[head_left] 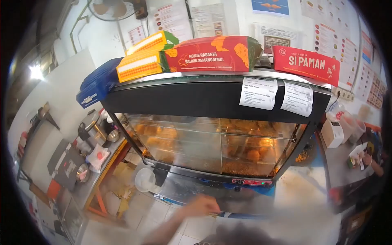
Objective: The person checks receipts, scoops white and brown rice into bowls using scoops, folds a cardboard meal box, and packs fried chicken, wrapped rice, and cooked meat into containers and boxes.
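Observation:
My left hand [201, 206] reaches in from the bottom of the head view, its fingers curled closed in front of the low counter [179, 190]. Motion and haze soften it, so whatever it may hold cannot be made out. Just beyond stands a glass display warmer [204, 149] with fried food [253, 155] on lit shelves behind misted panes. A clear plastic tub [145, 180] sits at the counter's left end. My right hand is out of view. A dark blurred shape [245, 234] fills the bottom edge.
Atop the warmer stand folded red cartons [212, 55], yellow cartons [141, 67] and blue cartons [96, 83]. Two paper slips [258, 94] hang from its front. A side table [96, 173] at left carries bowls and pots. At right, another person's hand [372, 163] is by a small box [356, 157].

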Tool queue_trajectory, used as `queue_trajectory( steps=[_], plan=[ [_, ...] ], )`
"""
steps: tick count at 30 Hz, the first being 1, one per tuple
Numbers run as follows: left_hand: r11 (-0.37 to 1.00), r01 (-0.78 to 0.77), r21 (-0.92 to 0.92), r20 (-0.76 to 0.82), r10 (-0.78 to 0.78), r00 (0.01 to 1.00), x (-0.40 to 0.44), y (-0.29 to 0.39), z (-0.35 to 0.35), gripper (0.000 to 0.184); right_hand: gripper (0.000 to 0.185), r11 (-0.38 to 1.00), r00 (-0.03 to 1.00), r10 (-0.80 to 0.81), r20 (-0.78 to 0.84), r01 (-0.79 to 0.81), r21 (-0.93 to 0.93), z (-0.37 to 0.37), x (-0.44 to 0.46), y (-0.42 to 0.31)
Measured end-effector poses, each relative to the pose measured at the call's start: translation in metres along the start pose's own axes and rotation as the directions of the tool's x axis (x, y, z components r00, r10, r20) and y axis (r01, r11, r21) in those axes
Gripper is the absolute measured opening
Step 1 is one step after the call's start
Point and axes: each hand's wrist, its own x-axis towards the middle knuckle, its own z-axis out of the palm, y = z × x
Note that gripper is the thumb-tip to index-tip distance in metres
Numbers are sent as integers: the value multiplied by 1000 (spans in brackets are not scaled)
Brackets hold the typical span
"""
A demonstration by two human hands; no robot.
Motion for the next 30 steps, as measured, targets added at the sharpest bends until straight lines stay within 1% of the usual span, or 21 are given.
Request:
queue_trajectory(
  steps=[1, 2, 3, 5, 6, 7, 8, 9, 10, 11, 13, 14, 15, 16, 17, 19, 20, 22, 25, 28, 30],
  plan=[
    [902, -217, 373, -442, 379, 813, -8, 51, -44, 10, 52, 999, 1000, 2, -5, -2, 33, -6, 3, 2],
    [729, 11, 684, -677, 629, 381, -13, 119, -82, 10, 52, 998, 1000, -4, -24, 6, 60, -13, 10, 6],
    [719, 53, 693, -718, 682, 139, -15, 153, -125, 13, 52, 995, 1000, 13, -23, -11, 97, -17, 7, 8],
    [529, 205, 824, -514, 849, -122, -4, 232, -220, 17, 51, 984, 999, 22, -45, -14, 176, -26, 12, 9],
    [315, 315, 895, -294, 949, -113, 11, 275, -271, 19, 50, 975, 998, 28, -56, -15, 220, -30, 13, 13],
    [371, 232, 899, -374, 927, -33, 30, 292, -322, 21, 50, 964, 997, 38, -66, -19, 264, -34, 14, 18],
    [344, 322, 882, -381, 923, 57, 53, 295, -380, 27, 50, 951, 996, 47, -75, -22, 308, -38, 14, 24],
    [531, 348, 772, -615, 763, 199, 72, 298, -416, 32, 49, 937, 995, 63, -82, -31, 347, -40, 13, 33],
    [363, 466, 807, -570, 688, 450, 89, 292, -459, 33, 49, 922, 993, 80, -86, -41, 386, -42, 11, 43],
    [161, 518, 840, -515, 539, 667, 101, 279, -490, 35, 48, 904, 991, 104, -90, -56, 423, -41, 9, 54],
    [547, 578, 606, -756, 171, 631, 122, 261, -508, 37, 48, 859, 983, 158, -95, -90, 504, -38, 5, 81],
    [133, 630, 765, -644, 130, 754, 131, 258, -524, 37, 47, 831, 977, 192, -95, -110, 546, -34, 5, 98],
    [-306, 529, 791, -546, 35, 837, 137, 254, -542, 37, 47, 798, 969, 229, -91, -134, 588, -27, 3, 115],
    [-22, 602, 798, -597, 104, 795, 134, 246, -562, 35, 47, 764, 960, 268, -80, -161, 625, -19, 2, 131],
    [268, 611, 745, -657, 140, 740, 136, 242, -572, 33, 46, 728, 949, 307, -64, -191, 659, -9, 1, 150],
    [566, 515, 644, -734, 268, 624, 120, 259, -526, 20, 45, 649, 924, 382, -26, -248, 719, 13, 3, 185],
    [804, 387, 452, -767, 128, 629, 114, 262, -512, 18, 45, 604, 908, 420, -3, -277, 747, 26, 6, 202],
    [767, 508, 392, -781, -14, 624, 116, 244, -575, 13, 44, 536, 883, 468, 26, -307, 787, 46, 14, 226],
    [674, 488, 555, -747, 146, 648, 118, 239, -608, 14, 44, 630, 899, 430, -82, -233, 741, 55, -35, 223],
    [706, 434, 560, -747, 205, 632, 138, 235, -641, 15, 44, 758, 904, 352, -245, -121, 641, 56, -72, 206],
    [729, 419, 541, -757, 205, 620, 161, 236, -649, 16, 46, 735, 877, 400, -266, -133, 665, 51, -80, 187]
  ],
)
